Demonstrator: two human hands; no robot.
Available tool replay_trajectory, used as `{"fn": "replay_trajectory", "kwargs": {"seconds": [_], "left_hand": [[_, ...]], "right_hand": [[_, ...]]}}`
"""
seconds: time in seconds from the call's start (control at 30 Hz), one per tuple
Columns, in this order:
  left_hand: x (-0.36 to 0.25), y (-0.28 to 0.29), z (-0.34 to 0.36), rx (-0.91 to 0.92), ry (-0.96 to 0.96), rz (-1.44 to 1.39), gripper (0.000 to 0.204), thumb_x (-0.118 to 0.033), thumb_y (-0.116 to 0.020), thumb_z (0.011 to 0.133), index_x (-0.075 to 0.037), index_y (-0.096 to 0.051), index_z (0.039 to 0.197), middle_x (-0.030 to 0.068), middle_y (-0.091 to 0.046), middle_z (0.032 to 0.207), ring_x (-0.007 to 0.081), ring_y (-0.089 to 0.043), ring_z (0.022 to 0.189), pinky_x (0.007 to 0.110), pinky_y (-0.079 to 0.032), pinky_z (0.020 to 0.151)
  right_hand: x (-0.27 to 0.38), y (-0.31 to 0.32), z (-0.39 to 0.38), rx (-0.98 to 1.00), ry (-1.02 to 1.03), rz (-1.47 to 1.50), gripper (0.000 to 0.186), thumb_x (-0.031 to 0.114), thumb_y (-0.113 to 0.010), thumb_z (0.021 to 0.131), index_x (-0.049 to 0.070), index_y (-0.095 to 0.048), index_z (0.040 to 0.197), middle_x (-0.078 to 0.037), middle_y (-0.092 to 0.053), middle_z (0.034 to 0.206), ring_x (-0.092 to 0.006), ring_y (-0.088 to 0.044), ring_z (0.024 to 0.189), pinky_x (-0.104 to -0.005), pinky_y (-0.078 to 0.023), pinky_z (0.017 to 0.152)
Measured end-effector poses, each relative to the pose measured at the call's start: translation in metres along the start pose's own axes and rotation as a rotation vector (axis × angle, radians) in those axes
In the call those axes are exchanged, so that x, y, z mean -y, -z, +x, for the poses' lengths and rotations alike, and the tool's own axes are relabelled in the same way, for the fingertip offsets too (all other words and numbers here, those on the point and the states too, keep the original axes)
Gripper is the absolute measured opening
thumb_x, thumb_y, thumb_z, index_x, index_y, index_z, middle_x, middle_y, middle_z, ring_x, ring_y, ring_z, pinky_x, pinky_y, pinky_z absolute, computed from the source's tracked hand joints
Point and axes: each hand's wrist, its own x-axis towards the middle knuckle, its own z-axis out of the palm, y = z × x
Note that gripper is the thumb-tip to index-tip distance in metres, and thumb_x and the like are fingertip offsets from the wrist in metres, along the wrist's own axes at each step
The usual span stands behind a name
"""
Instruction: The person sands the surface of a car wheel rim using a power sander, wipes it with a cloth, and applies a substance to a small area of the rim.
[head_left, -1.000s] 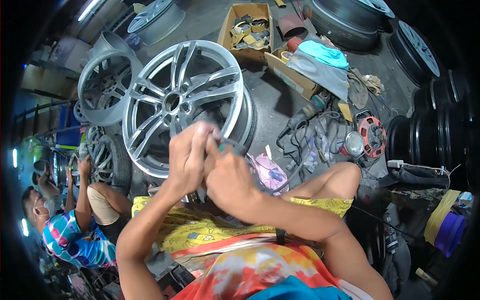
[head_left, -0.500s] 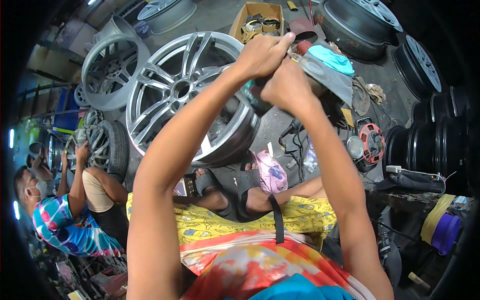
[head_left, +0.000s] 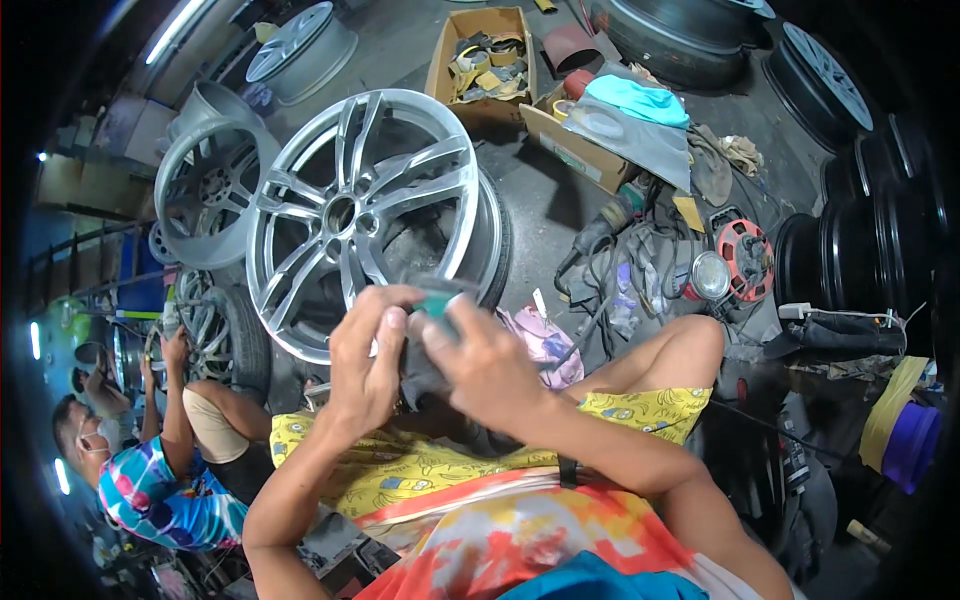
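Our silver wheel [head_left: 341, 236] is the biggest thing here, just beyond our fingertips, spoke face tilted our way. Next, the cardboard box [head_left: 440, 75], well past our fingers & up to their R. Then our 2 hands: R hand [head_left: 487, 365] has its fingers bent round the green item [head_left: 437, 302], prob. clamped, tho blur hides the exact hold. L hand [head_left: 365, 350] is just beside, fingers bent, thumb near them; can't tell if they grip it too. Smallest is that item, b/w our 2 hands at the wheel's near edge; contact w/ the wheel unclear, kind too blurred to name. Step in hand, we'd judge: 2-handed handling of it; next move calls for firm R grip, L fingertips clear.
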Motion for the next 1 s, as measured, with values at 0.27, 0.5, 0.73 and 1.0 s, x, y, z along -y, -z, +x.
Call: {"fn": "replay_trajectory", "kwargs": {"seconds": [0.27,0.5,0.73,1.0], "left_hand": [[0.082,0.005,0.004,0.149,-0.097,0.333,0.023,-0.018,-0.082,0.089,-0.001,-0.074,0.101,0.0125,-0.072,0.102,0.0294,-0.065,0.097,0.038,-0.052,0.088],[0.096,0.001,0.023,0.252,-0.143,0.430,0.040,-0.031,-0.092,0.073,-0.003,-0.072,0.092,0.0120,-0.067,0.091,0.0325,-0.057,0.093,0.043,-0.049,0.088],[0.093,0.010,0.039,0.392,-0.039,0.460,0.048,-0.041,-0.095,0.064,-0.005,-0.072,0.085,0.0099,-0.070,0.094,0.0331,-0.057,0.103,0.045,-0.047,0.094],[0.108,0.006,0.075,0.636,0.205,0.405,0.061,-0.061,-0.093,0.059,-0.004,-0.073,0.071,0.0111,-0.074,0.079,0.0364,-0.070,0.082,0.051,-0.052,0.076]], "right_hand": [[-0.147,0.060,0.118,-0.179,-0.058,0.076,0.091,0.052,-0.093,0.070,0.002,-0.057,0.137,-0.019,-0.066,0.127,-0.0372,-0.066,0.120,-0.0457,-0.050,0.106],[-0.145,0.060,0.125,-0.214,-0.163,0.015,0.083,0.046,-0.094,0.069,0.003,-0.059,0.131,-0.018,-0.066,0.122,-0.0384,-0.065,0.116,-0.0469,-0.051,0.101],[-0.040,-0.009,-0.004,-0.484,-0.307,0.072,0.075,0.031,-0.094,0.073,0.001,-0.054,0.128,-0.020,-0.057,0.107,-0.0423,-0.060,0.099,-0.0503,-0.051,0.085],[-0.113,0.045,0.089,-0.287,-0.238,0.037,0.078,0.042,-0.094,0.071,0.002,-0.059,0.128,-0.021,-0.064,0.116,-0.0395,-0.065,0.111,-0.0474,-0.053,0.096]]}}
